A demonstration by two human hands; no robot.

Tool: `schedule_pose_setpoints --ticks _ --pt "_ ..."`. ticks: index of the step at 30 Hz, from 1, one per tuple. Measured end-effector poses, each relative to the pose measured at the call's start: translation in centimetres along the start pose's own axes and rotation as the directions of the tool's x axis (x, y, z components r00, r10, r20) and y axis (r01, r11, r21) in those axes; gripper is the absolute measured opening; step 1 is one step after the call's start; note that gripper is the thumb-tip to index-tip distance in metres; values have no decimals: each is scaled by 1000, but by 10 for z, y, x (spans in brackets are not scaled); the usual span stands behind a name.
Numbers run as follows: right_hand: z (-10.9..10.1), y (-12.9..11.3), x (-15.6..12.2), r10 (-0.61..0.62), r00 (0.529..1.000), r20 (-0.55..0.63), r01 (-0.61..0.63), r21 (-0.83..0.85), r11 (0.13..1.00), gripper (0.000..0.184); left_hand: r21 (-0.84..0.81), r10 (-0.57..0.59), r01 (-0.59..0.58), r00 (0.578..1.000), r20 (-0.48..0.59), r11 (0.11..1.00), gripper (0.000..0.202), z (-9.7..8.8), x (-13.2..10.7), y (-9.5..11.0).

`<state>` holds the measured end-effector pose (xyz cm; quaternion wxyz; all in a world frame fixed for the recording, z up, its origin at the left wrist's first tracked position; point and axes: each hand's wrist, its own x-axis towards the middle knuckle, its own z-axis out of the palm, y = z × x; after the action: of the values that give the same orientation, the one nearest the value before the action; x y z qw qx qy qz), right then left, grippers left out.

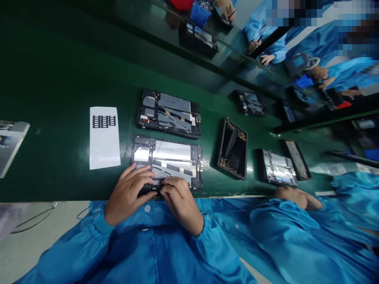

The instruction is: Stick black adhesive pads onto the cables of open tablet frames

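An opened phone-like device, with silver plates, black strips and a dark frame, lies at the near edge of the table before me. My left hand rests on its near left part, fingers stretched out and thumb apart by the near rim. At the middle of that rim, the fingertips of my right hand are pinched together. What they hold, if anything, is hidden. Just behind lies a second opened device with a thin wire across it. To the left is a white sheet bearing several small black stickers.
A black tray of thin black cables with gold ends stands to the right. Beyond it are another device and a co-worker's hands. A glass shelf runs above the table. A metal plate sits far left.
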<state>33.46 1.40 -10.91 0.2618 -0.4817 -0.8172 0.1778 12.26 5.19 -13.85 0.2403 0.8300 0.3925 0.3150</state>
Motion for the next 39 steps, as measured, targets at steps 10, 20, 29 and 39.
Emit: schedule_pose_setpoints --ticks 10,20,29,39 --pt "3 -1 -1 57 997 52 -52 -87 995 10 12 43 -43 999 -12 999 5 -2 1 2" --pt "-1 -8 5 80 994 73 -74 -87 994 10 64 104 -103 994 -12 993 11 -2 3 2" --pt "-2 2 -8 111 990 -91 -102 93 990 18 123 59 -51 997 -58 991 11 -3 7 20" --pt "0 3 -4 118 990 -75 -111 80 991 13 75 80 -74 993 -85 994 5 3 7 12"
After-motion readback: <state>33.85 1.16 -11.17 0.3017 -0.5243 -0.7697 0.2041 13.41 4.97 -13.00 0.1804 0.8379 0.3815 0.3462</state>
